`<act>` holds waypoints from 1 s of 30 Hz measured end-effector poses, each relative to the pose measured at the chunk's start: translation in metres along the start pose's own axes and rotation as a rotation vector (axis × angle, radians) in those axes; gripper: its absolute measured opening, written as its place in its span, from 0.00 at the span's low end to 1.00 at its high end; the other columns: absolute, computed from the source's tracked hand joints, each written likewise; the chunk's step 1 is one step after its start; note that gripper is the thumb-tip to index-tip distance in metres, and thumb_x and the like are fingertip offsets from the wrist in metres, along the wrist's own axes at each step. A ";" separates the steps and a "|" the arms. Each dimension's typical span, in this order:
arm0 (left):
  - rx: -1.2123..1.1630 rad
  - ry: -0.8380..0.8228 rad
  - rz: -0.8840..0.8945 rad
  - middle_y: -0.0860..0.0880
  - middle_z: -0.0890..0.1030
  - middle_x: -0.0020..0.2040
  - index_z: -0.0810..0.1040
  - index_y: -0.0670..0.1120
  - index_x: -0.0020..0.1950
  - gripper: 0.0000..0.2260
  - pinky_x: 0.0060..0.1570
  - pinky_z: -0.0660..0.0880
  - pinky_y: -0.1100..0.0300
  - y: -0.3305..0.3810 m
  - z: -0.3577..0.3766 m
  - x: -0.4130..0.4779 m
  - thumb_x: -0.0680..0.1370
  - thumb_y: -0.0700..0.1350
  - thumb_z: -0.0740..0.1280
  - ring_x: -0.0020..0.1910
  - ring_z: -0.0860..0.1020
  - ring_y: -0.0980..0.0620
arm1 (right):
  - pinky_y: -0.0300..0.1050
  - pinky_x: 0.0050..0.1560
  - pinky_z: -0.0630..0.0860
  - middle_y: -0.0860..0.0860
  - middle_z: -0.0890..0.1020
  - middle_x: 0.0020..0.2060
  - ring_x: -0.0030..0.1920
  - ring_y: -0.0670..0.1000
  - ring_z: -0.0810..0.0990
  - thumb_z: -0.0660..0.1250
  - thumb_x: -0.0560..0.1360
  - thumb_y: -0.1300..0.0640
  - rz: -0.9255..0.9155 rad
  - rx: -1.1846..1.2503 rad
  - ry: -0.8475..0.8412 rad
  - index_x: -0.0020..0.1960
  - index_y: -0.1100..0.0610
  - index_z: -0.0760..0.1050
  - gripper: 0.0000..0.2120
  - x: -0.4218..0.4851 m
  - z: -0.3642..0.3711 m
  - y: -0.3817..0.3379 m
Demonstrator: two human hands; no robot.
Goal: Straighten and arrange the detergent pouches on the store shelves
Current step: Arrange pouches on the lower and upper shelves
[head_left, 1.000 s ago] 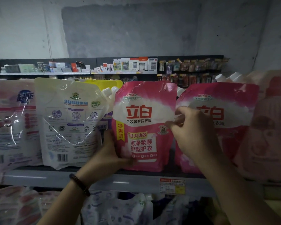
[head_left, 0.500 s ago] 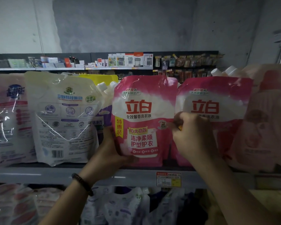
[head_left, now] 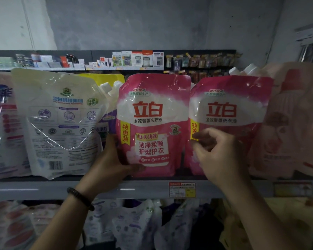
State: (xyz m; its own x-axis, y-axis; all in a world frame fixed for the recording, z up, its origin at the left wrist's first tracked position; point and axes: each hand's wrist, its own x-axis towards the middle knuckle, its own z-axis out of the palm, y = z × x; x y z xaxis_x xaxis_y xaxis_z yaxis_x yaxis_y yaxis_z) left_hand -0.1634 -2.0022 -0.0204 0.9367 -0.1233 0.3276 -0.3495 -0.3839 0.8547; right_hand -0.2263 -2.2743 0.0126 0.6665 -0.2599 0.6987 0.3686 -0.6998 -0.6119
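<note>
Pink pouch [head_left: 152, 123] on shelf [head_left: 43, 188]: left hand [head_left: 108, 165] grips its lower-left edge; right hand [head_left: 219, 156] loosely curled, empty, before neighbouring pouch [head_left: 229, 109].

Glossy, crinkled plastic film on the pink pouch [head_left: 153, 123] and the white pouch [head_left: 61, 120] just beside it; smooth, dull grey metal along the shelf [head_left: 43, 188] front edge; rough matt wall [head_left: 134, 24] behind.

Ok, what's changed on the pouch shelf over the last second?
The right hand slid down the right edge of the middle pink stand-up detergent pouch and let go; its fingers now hang loosely curled before the neighbouring pink pouch. The left hand still grips the middle pouch's lower left corner. Both pouches stand upright on the grey shelf as before.
</note>
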 end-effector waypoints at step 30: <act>-0.189 0.259 0.134 0.52 0.82 0.44 0.79 0.53 0.48 0.05 0.43 0.79 0.48 -0.080 0.104 -0.128 0.79 0.48 0.75 0.43 0.82 0.50 | 0.51 0.31 0.69 0.62 0.78 0.27 0.25 0.54 0.74 0.71 0.73 0.41 0.486 0.378 -0.078 0.34 0.64 0.76 0.25 -0.125 0.024 0.041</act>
State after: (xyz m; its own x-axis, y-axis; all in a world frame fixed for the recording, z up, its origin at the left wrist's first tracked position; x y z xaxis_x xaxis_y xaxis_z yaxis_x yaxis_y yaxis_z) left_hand -0.2529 -2.0504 -0.1726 0.8544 0.0840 0.5128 -0.4896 -0.2006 0.8485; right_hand -0.2790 -2.2542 -0.1086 0.8560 -0.4303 0.2865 0.2054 -0.2254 -0.9524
